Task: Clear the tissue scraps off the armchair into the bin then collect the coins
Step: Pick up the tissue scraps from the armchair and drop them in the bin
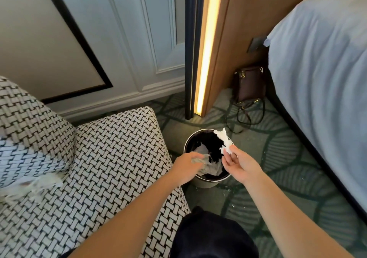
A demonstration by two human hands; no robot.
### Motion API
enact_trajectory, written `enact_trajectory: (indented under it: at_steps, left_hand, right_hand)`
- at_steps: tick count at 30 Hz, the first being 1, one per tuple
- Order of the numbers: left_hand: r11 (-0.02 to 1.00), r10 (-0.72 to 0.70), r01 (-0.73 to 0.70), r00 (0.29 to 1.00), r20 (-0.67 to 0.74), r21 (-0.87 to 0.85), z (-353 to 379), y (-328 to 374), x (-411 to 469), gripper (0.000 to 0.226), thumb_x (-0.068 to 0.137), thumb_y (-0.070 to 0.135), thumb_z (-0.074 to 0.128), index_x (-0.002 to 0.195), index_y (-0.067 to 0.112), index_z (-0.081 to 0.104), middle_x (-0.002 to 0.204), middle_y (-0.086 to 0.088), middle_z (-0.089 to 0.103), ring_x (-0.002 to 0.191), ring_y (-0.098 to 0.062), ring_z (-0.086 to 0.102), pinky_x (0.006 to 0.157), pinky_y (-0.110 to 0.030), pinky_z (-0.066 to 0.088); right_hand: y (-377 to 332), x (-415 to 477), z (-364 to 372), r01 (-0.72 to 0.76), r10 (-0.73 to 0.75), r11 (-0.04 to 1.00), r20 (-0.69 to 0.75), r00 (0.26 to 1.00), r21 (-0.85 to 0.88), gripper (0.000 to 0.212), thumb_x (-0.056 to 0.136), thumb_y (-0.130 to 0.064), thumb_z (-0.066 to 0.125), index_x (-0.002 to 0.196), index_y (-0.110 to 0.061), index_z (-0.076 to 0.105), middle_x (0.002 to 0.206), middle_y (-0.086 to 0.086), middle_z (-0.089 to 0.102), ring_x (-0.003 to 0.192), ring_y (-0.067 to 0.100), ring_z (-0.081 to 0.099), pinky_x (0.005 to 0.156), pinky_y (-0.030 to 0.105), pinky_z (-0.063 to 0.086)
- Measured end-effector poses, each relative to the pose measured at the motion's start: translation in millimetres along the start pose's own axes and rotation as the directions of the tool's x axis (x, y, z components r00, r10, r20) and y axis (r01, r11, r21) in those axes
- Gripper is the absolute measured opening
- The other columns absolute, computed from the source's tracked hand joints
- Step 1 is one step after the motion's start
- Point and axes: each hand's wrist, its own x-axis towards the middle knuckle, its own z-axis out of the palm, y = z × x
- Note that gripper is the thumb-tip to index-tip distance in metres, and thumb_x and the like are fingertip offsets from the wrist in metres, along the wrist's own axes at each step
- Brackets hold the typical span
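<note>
- Left hand [187, 163] over the bin [206, 181] mouth, fingers curled on a greyish scrap [196, 160] (blurred).
- Right hand [240, 163] at the bin's right rim, pinching a white tissue strip [225, 141].
- Tissue already lies in the bin.
- More scraps [39, 184] on the armchair [111, 158] seat, left.
- Coins: cannot tell.

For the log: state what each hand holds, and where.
Right hand: white tissue scrap, pinched at its lower end. Left hand: greyish tissue at fingertips over the bin.
</note>
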Motion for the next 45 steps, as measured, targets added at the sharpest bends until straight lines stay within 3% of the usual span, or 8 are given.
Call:
enact_trajectory:
  at_steps: [3,7,11,16,23,29,36,45]
  left_hand:
    - [1.000,-0.009,0.008,1.000,0.013,0.009,-6,-6,-11,0.034,0.094,0.020,0.050,0.128,0.024,0.054,0.134,0.003,0.051,0.122,-0.013,0.048,0.103,-0.026,0.037]
    - [1.000,-0.015,0.015,0.999,0.031,-0.010,-13,-5,-30,0.033,0.098,0.023,0.045,0.129,0.024,0.052,0.117,0.008,0.052,0.100,-0.013,0.060,0.072,-0.017,0.046]
    - [1.000,-0.004,0.004,1.000,0.002,-0.022,-19,-6,-52,0.029,0.098,0.023,0.044,0.123,0.023,0.056,0.107,0.008,0.052,0.094,-0.015,0.061,0.065,-0.012,0.044]
    - [0.999,-0.021,0.021,1.000,0.010,-0.038,-22,-9,-88,0.033,0.098,0.019,0.042,0.129,0.018,0.052,0.117,0.002,0.051,0.097,-0.012,0.057,0.047,-0.001,0.040]
    - [0.997,0.028,-0.035,0.995,-0.096,-0.068,-34,-25,-147,0.028,0.096,0.033,0.046,0.123,0.032,0.054,0.123,0.010,0.054,0.091,0.001,0.059,0.062,-0.012,0.043]
    - [0.984,0.092,-0.127,0.963,-0.255,-0.125,-56,-53,-202,0.023,0.093,0.041,0.049,0.114,0.038,0.057,0.112,0.010,0.063,0.090,0.000,0.062,0.096,-0.034,0.046]
    - [0.929,0.049,-0.211,0.885,-0.463,-0.304,-88,-95,-267,0.016,0.093,0.028,0.052,0.099,0.039,0.061,0.105,0.009,0.067,0.085,-0.005,0.064,0.094,-0.033,0.044]
    - [0.847,-0.217,-0.210,0.702,-0.679,-0.488,-116,-217,-370,0.016,0.095,0.019,0.050,0.099,0.028,0.063,0.104,0.007,0.068,0.085,-0.016,0.063,0.085,-0.033,0.048]
  right_hand:
    - [5,-2,-3,0.028,-0.023,0.996,0.065,0.998,-0.086,0.024,0.094,-0.008,0.054,0.117,-0.005,0.055,0.127,0.009,0.055,0.111,0.028,0.058,0.099,0.043,0.044]
    - [6,-13,0,0.088,-0.040,0.972,0.216,0.976,-0.217,0.045,0.093,-0.020,0.055,0.136,-0.019,0.045,0.144,0.001,0.040,0.122,0.037,0.050,0.104,0.053,0.039]
    - [4,-28,7,0.151,-0.086,0.951,0.239,0.967,-0.268,0.048,0.098,-0.022,0.047,0.145,-0.020,0.035,0.150,0.000,0.035,0.125,0.030,0.049,0.109,0.046,0.035]
    - [1,-55,10,0.186,-0.104,0.932,0.262,0.959,-0.310,0.046,0.098,-0.021,0.047,0.143,-0.015,0.037,0.142,0.002,0.046,0.123,0.027,0.051,0.110,0.043,0.035]
    - [12,-111,21,0.313,-0.133,0.806,0.361,0.923,-0.502,0.033,0.096,-0.021,0.051,0.127,-0.012,0.054,0.126,0.005,0.060,0.112,0.021,0.058,0.104,0.038,0.041]
    - [53,-161,44,0.414,-0.117,0.678,0.467,0.877,-0.607,0.031,0.093,-0.018,0.055,0.123,-0.011,0.057,0.119,0.007,0.062,0.109,0.023,0.060,0.102,0.037,0.043]
    - [126,-208,70,0.514,0.008,0.530,0.610,0.792,-0.675,0.024,0.095,-0.018,0.054,0.117,-0.015,0.061,0.113,0.003,0.066,0.105,0.019,0.063,0.099,0.035,0.046]
    - [266,-252,101,0.549,0.304,0.423,0.684,0.663,-0.721,0.018,0.093,-0.010,0.052,0.107,-0.015,0.064,0.103,0.003,0.069,0.096,0.018,0.065,0.090,0.031,0.050]
